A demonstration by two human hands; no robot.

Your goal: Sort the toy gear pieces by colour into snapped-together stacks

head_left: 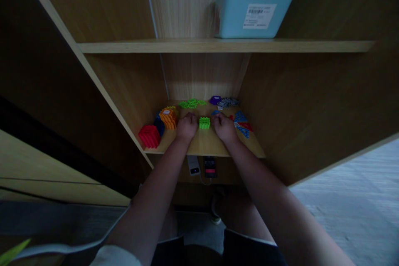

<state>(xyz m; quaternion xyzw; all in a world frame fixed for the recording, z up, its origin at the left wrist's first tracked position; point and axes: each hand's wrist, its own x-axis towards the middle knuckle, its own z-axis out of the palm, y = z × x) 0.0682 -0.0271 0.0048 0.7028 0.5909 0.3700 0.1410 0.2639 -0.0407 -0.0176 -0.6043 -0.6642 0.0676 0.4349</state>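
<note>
On the wooden shelf board stands a small green stack of notched plastic building pieces (204,123), between my two hands. My left hand (187,126) is closed just left of it, apart from it. Its fingers are curled in, and whether anything is inside is hidden. To the right of the stack, my right hand (223,126) is also closed, fingertips drawn together; I cannot make out anything in them. A small blue piece (215,112) lies just behind the right hand. Beside that hand are flat blue pieces (243,131) and red pieces (246,126).
At left stand a red stack (149,136), a dark blue stack (159,124) and an orange stack (168,118). Loose green pieces (191,103), a purple piece (215,99) and grey pieces (229,102) lie behind. Overhead, an upper shelf (187,45) carries a blue bin (249,4). Below lies a phone (210,166).
</note>
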